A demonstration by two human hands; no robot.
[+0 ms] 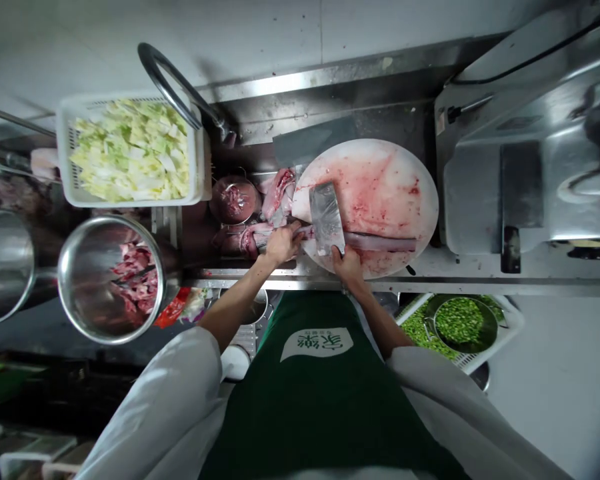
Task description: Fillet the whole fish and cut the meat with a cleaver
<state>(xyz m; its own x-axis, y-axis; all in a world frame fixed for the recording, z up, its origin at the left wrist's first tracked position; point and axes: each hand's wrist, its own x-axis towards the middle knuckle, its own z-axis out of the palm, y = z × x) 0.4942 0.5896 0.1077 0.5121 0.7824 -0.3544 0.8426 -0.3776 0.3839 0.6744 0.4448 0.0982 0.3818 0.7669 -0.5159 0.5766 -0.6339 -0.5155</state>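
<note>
A round white cutting board [380, 193], smeared with blood, lies on the steel counter. Across its near part stretches a long strip of raw meat [380, 241]. My right hand [347, 263] grips the handle of a broad cleaver [327, 218], whose blade stands over the left end of the strip. My left hand [283, 243] presses down on that same end at the board's left edge. More raw meat pieces [275, 197] lie in the sink beside the board.
A white basket of chopped cabbage [130, 148] sits at the left under a curved faucet [180, 87]. A steel bowl with meat chunks [113, 277] is at the near left. A steel machine [530, 153] stands right. Chopped green vegetables fill a basket [460, 323] below the counter.
</note>
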